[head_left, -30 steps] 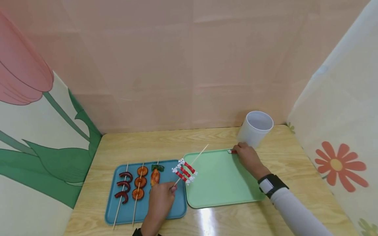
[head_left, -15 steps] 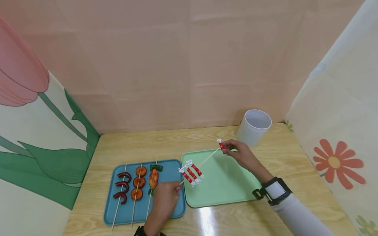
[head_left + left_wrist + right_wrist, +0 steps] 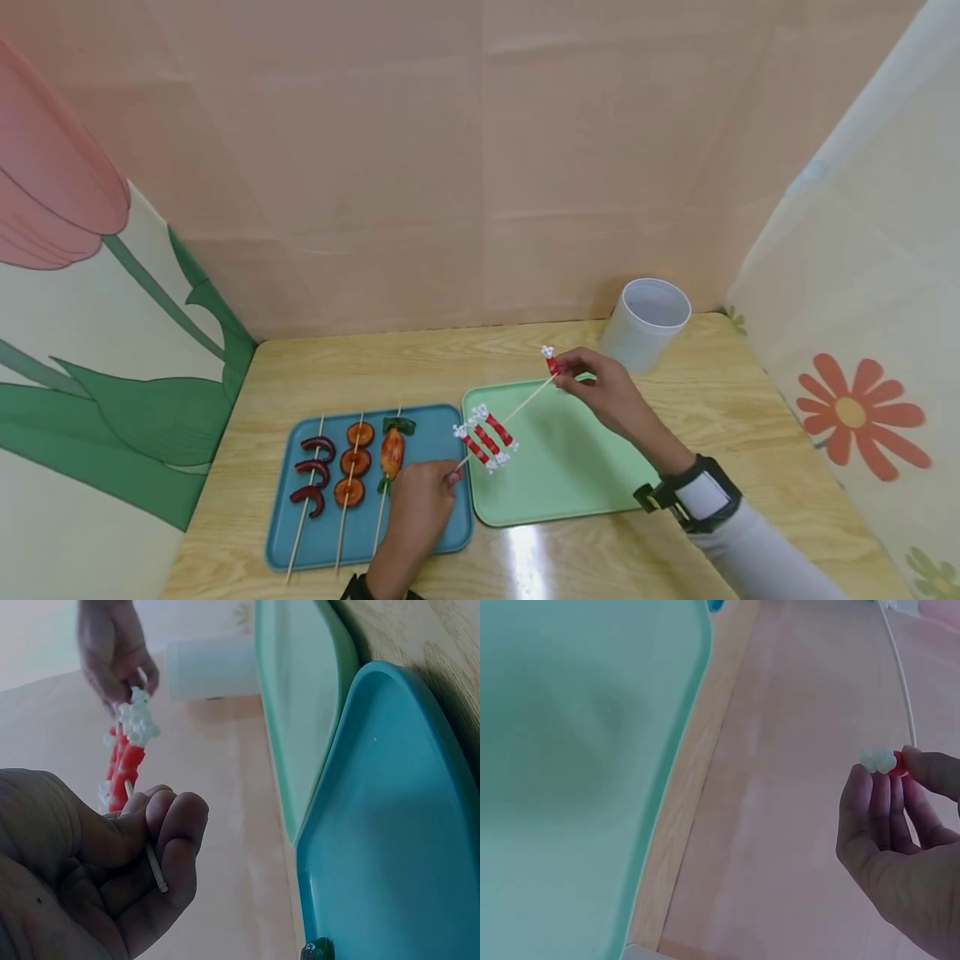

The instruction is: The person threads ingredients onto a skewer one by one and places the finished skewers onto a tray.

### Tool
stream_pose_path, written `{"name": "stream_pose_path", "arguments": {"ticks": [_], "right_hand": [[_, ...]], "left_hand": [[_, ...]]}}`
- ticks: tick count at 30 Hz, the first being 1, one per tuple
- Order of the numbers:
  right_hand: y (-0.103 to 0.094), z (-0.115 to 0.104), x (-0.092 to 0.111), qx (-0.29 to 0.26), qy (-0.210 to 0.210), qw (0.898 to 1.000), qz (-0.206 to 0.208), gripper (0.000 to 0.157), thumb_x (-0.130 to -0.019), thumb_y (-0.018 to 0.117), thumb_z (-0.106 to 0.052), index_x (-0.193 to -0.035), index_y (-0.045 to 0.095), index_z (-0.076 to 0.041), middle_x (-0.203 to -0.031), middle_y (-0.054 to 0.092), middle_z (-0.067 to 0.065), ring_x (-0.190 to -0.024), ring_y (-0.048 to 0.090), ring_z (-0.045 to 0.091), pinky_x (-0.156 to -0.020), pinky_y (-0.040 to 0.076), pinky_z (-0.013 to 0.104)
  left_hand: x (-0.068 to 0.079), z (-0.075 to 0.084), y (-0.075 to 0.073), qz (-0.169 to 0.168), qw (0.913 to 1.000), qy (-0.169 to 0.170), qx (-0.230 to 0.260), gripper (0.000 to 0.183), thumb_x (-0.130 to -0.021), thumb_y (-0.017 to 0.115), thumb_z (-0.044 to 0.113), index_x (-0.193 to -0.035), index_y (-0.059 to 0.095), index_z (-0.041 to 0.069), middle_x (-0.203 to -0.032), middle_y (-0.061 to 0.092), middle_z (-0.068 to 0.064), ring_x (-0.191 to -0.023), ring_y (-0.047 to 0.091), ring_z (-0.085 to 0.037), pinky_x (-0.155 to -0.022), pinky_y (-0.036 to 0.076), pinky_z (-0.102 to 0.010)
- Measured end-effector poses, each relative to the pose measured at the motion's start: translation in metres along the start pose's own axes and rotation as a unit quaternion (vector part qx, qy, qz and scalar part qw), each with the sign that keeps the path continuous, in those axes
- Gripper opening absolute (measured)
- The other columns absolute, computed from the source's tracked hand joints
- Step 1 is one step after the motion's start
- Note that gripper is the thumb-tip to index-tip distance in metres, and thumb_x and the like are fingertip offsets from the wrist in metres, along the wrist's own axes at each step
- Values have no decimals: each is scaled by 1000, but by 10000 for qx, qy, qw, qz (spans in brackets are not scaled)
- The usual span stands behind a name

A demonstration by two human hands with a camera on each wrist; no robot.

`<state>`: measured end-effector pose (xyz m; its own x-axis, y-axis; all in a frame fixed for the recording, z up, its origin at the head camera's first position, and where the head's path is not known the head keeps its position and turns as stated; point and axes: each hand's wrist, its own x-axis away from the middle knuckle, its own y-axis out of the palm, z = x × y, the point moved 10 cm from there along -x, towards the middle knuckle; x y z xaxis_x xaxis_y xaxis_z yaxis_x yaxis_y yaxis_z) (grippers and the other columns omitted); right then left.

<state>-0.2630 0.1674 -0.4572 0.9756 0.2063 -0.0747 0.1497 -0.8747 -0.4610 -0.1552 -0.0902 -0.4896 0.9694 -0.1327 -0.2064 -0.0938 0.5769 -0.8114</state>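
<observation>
My left hand [image 3: 422, 504] grips the lower end of a thin wooden skewer [image 3: 531, 398], which slants up to the right over the green tray [image 3: 555, 483]. In the left wrist view the stick's blunt end [image 3: 159, 874] pokes out between curled fingers. Three red pieces with white knobby ends [image 3: 484, 440] are threaded crosswise near that hand. At the far tip, my right hand [image 3: 611, 396] pinches another red piece with a white knobby end [image 3: 551, 360] between thumb and fingers. The right wrist view shows this piece [image 3: 881, 760] right at the stick, its other end hidden by the fingers.
Left of the green tray lies a blue tray [image 3: 448, 427] bearing skewers of curled dark-red pieces [image 3: 312, 473], round brown slices [image 3: 355, 462] and an orange-brown piece with green bits [image 3: 392, 452]. A white cup [image 3: 636, 340] stands behind the green tray, near the wall.
My right hand has come from beside the cup leftward to the skewer's tip, bringing the red piece, then shifted slightly further left. The left hand with the skewer moved slightly right, then stayed.
</observation>
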Motion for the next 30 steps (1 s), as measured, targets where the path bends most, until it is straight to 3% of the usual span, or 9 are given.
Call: {"name": "stream_pose_path", "arguments": {"ticks": [12,17,24,30], "right_hand": [[0,5,2,142,30,9998,153,27,-96,73,-14,-120,66,-3,-106,70,14,-95,65,20,-78,57,19],[0,-2,5,465,-193,9983,294,26,-95,74,-13,-118,67,-5,-104,72,11,-95,65,20,-77,58,21],[1,-36,17,1694,-983,9779,738,27,-88,80,-11,-114,73,-9,-97,71,3,-90,70,18,-77,61,34],[3,-53,25,2109,-1034,9669,996,26,-88,80,-13,-114,75,-7,-91,69,3,-84,71,19,-72,61,38]], "left_hand": [[3,-1,1,-61,9999,-148,-47,16,-82,80,-2,-81,82,14,-71,76,4,-65,70,-10,-55,53,-27],[5,-3,3,-89,9997,-194,-68,14,-82,80,1,-81,82,15,-71,76,4,-66,72,-13,-55,54,-30],[4,3,3,-85,9998,-117,-96,12,-84,79,1,-83,82,12,-73,76,2,-69,73,-14,-59,57,-33],[3,14,-5,185,9995,90,-260,11,-80,81,0,-79,82,11,-70,76,0,-67,74,-19,-58,57,-37]]}}
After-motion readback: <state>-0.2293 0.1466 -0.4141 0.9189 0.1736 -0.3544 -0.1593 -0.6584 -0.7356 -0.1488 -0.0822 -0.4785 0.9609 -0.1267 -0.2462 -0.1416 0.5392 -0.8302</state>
